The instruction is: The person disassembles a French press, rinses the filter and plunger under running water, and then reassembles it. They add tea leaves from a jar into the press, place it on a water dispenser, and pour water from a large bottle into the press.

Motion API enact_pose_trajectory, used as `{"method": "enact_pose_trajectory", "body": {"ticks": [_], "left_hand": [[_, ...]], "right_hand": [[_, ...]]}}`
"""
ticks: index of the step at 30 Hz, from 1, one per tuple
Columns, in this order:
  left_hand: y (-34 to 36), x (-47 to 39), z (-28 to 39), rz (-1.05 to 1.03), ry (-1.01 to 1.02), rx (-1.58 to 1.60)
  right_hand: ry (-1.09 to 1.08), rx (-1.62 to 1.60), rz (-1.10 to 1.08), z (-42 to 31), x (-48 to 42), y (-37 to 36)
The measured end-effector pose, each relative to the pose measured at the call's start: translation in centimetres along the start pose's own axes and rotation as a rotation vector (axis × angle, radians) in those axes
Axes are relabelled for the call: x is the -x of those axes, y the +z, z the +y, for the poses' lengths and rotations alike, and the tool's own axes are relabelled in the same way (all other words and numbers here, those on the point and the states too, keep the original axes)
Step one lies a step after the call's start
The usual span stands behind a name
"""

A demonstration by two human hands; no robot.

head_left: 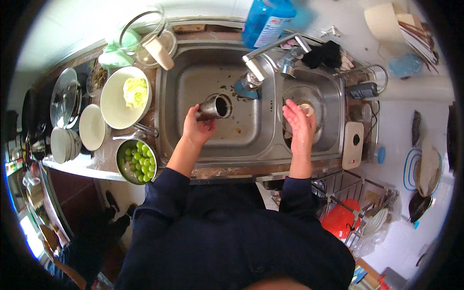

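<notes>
My left hand [198,125] grips a stainless steel cup [214,108], tilted with its mouth to the right, above the large sink basin [217,143]. Dark scraps are scattered on that basin's floor. A swivel faucet [255,69] reaches over it from behind, with a blue piece [246,90] below the spout. Over the small right basin [333,134], my right hand [301,127] is held up with its fingers extended. Beneath it is a clear round bowl [320,98]. Beside the fingers shows a small whitish round thing [307,108]; whether the hand touches it I cannot tell.
On the left counter stand a bowl with pale green leaves [136,92], a white bowl [93,127] and a pot of green grapes [139,163]. A blue bottle [268,23] is behind the sink. A wire rack [344,188] is at right. Another person's arm [67,270] shows lower left.
</notes>
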State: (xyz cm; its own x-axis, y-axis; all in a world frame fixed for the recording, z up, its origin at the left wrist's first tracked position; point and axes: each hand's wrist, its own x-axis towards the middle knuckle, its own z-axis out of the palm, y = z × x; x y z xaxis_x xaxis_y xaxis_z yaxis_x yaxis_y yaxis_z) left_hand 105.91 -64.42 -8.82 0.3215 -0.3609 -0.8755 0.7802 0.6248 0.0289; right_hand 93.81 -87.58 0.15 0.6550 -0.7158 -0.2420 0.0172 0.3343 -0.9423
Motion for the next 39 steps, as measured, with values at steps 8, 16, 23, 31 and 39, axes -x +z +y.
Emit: {"method": "enact_pose_trajectory", "body": {"ticks": [8, 16, 23, 31, 39], "left_hand": [[-0.9, -0.3, -0.5, 0.064, 0.081, -0.035], [-0.4, 1.1, -1.2, 0.097, 0.059, -0.087], [-1.5, 0.3, -0.9, 0.064, 0.031, -0.170], [-1.9, 2.0, -0.9, 0.080, 0.116, -0.306], [-2.7, 1.8, -0.6, 0.092, 0.248, -0.390]], "right_hand": [[0.283, -0.161, -0.024, 2.1, 1.9, -2.4], [0.341, -0.070, 0.024, 5.0, 2.3, -3.2], [0.323, -0.110, 0.037, 7.7, 2.7, -3.9], [0.368, -0.075, 0.057, 7.1, 3.0, -3.4], [0.325, -0.028, 0.106, 6.8, 3.4, -2.9]]}}
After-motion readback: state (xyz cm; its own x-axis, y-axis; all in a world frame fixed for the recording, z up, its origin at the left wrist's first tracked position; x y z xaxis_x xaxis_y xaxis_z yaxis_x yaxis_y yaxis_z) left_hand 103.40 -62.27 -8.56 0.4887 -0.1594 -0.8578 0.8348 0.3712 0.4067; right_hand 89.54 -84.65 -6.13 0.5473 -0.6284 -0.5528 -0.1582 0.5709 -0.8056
